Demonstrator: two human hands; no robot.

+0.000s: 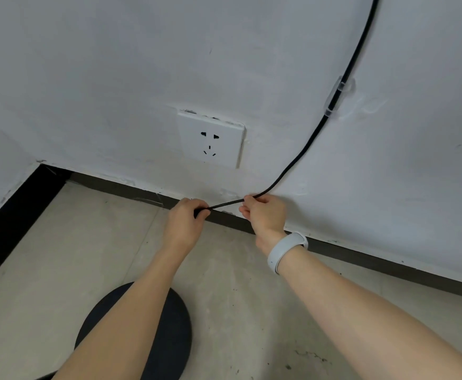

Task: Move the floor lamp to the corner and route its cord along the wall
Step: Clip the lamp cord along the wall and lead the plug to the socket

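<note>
A black lamp cord (310, 139) comes down the white wall (114, 64) from the top right. It passes through a clear clip (335, 96) stuck to the wall. Low down, just above the dark baseboard (361, 255), both my hands hold the cord. My right hand (265, 212) pinches it where it leaves the wall. My left hand (186, 223) is closed around its end; whatever is at that end is hidden in my fist. The lamp's round black base (169, 333) sits on the floor under my left forearm.
A white wall socket (210, 139) is on the wall above my hands. The room corner (42, 163) lies to the left, where a second wall with black baseboard meets this one. The floor is pale tile (73, 256). A white band is on my right wrist.
</note>
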